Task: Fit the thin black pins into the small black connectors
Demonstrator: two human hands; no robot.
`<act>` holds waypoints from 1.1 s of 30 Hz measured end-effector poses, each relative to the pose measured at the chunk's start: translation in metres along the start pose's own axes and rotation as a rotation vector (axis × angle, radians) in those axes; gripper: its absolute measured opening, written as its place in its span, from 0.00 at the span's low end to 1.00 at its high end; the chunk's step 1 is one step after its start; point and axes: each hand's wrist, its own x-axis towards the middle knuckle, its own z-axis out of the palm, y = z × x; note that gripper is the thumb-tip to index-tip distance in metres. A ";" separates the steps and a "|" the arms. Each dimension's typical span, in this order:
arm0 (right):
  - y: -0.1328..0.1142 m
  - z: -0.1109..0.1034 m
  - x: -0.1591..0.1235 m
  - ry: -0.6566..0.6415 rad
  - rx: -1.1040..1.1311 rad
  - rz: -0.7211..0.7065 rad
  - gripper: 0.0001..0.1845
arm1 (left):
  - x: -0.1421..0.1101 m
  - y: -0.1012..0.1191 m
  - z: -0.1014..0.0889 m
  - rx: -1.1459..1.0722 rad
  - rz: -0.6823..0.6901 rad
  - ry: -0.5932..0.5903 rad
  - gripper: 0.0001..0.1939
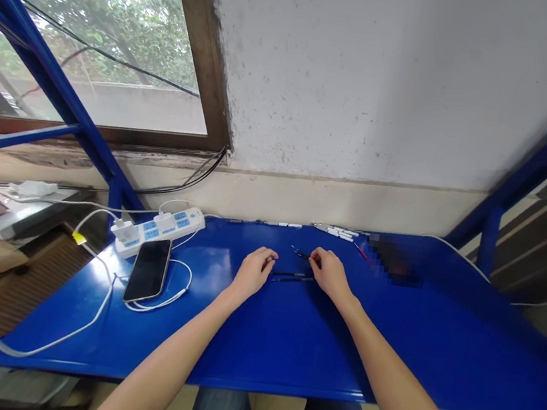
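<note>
Forearms (184, 348) up front. Right hand (331, 274) pinching slim black pen-like piece (301, 254), tip toward left hand (253, 271). Left fingers curled; can't tell if gripping. Two thin black rods (288, 279) on blue desk (280, 340) between hands. White-barrelled pens (341, 233) beyond right hand.

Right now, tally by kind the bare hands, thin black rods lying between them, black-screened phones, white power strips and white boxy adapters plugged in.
Bare hands: 2
Thin black rods between them: 2
Black-screened phone: 1
White power strip: 1
White boxy adapters: 2
Total: 8
</note>
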 end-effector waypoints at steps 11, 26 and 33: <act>-0.012 -0.004 0.005 -0.108 1.164 0.372 0.17 | 0.009 -0.006 0.000 -0.599 -0.347 0.063 0.15; -0.021 -0.010 0.004 -0.155 1.474 0.390 0.17 | 0.008 0.009 -0.003 -0.919 -0.332 0.071 0.15; -0.020 -0.008 0.002 -0.175 1.415 0.345 0.17 | 0.008 0.010 -0.003 -0.955 -0.322 0.060 0.15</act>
